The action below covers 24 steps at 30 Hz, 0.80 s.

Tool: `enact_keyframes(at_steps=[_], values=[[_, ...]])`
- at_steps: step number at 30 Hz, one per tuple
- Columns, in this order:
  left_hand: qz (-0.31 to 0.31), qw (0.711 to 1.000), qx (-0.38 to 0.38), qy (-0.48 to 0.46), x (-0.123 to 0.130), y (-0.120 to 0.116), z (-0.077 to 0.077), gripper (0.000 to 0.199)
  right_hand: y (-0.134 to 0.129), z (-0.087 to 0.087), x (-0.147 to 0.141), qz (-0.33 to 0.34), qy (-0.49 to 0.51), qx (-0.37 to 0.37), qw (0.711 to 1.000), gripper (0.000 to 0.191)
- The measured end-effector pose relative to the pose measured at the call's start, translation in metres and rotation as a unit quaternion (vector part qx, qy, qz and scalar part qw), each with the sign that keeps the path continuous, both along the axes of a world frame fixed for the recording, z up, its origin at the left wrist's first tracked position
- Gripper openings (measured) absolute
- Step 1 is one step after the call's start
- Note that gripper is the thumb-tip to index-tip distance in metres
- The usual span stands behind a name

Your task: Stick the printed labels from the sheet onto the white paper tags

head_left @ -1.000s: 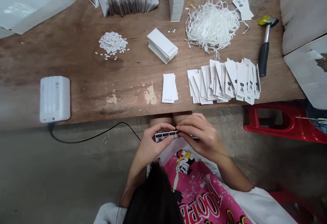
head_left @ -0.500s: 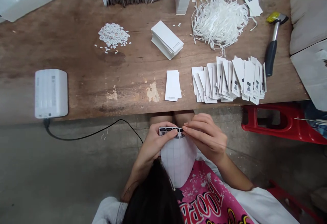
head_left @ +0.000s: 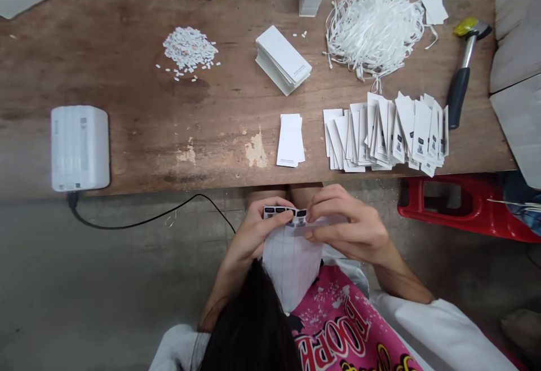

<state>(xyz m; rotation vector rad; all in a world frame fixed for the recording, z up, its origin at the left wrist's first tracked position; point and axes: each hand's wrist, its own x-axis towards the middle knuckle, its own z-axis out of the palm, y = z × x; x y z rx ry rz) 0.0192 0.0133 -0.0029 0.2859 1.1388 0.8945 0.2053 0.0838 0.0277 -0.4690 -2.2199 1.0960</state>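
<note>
My left hand (head_left: pixel 256 229) is closed on a white sticker sheet (head_left: pixel 291 258), thumb across its front near the top edge. Small black-and-white printed stickers run in a row along that edge, and the rest of the sheet hangs down in front of a pink printed shirt. At the row's right end is my right hand (head_left: pixel 353 221), fingertips against or close to the sheet. Its thumb and fingers are apart, with white paper showing between them. Nearest on the table are two or so blank white cards (head_left: pixel 290 141) and a fanned row of tags (head_left: pixel 384 134) bearing dark stickers.
The wooden table (head_left: pixel 135 151) also holds a stack of cards (head_left: pixel 284 60), a heap of small white pieces (head_left: pixel 189 49), tangled white strings (head_left: pixel 374 30), a hammer (head_left: pixel 464 72) and a white device (head_left: pixel 80 148) with a black cable. A red stool (head_left: pixel 460 207) stands at right.
The right thumb and fingers have spread from a pinch at the sheet's right end, and that hand has shifted slightly right. The left hand keeps its hold. The camera view has shifted a little.
</note>
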Motion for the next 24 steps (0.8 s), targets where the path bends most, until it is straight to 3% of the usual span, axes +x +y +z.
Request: enact_keyframes(at_steps=[5,8,13,15,19,21,24], values=[[0.029,0.999,0.008,-0.014,-0.003,0.006,0.001,0.023,0.022,0.009,-0.009,0.046,-0.108,0.05,0.992,0.024],[0.038,0.999,0.003,-0.019,-0.005,0.006,0.001,0.019,0.027,0.011,-0.01,0.073,-0.115,0.079,0.987,0.017],[0.012,0.992,0.076,0.103,-0.011,0.005,-0.003,0.021,0.035,0.015,-0.008,0.083,-0.062,-0.002,0.995,0.014],[-0.036,0.966,0.131,0.22,-0.01,0.005,-0.003,0.028,0.045,0.015,-0.013,0.038,-0.06,-0.047,0.996,0.015],[-0.115,0.861,0.21,0.449,0.002,0.01,-0.002,0.044,0.067,0.005,-0.032,-0.099,-0.129,-0.044,0.986,0.011],[-0.146,0.82,0.224,0.506,0.007,0.014,-0.003,0.05,0.076,-0.005,-0.042,-0.12,-0.141,-0.023,0.982,0.011],[-0.183,0.782,0.217,0.555,0.011,0.019,-0.006,0.056,0.084,-0.021,-0.052,-0.096,-0.161,-0.012,0.982,0.013]])
